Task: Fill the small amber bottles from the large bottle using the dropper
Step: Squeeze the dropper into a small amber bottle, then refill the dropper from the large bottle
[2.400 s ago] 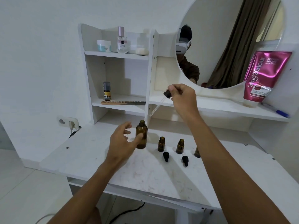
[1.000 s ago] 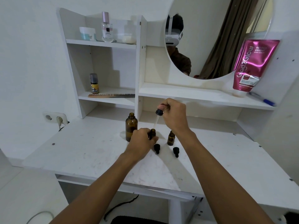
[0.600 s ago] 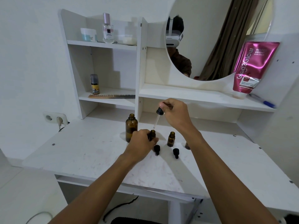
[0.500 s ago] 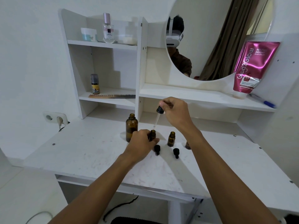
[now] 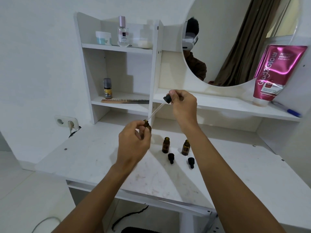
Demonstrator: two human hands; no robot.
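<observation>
My left hand (image 5: 134, 145) is closed around the large amber bottle (image 5: 146, 124); only its neck and shoulder show above my fingers. My right hand (image 5: 183, 105) pinches the black bulb of the dropper (image 5: 167, 98). Its glass tube slants down-left, with the tip right at the large bottle's mouth. Two small amber bottles (image 5: 165, 145) (image 5: 186, 147) stand uncapped on the white desk (image 5: 87, 158) to the right of my left hand. Their black dropper caps (image 5: 170, 158) (image 5: 191, 162) lie just in front of them.
A white shelf unit (image 5: 156, 64) rises behind the bottles, holding a comb (image 5: 124, 101), a small dark-capped bottle (image 5: 107, 88), a perfume bottle (image 5: 123, 31) and a jar (image 5: 103, 37). A pink tube (image 5: 276, 73) and blue pen (image 5: 293, 113) sit on the right shelf under the round mirror (image 5: 235, 39). A wall socket (image 5: 67, 122) is at left.
My left hand left the left small bottle and now grips the large bottle. My right hand carried the dropper up and left, from over the small bottle to the large bottle's mouth.
</observation>
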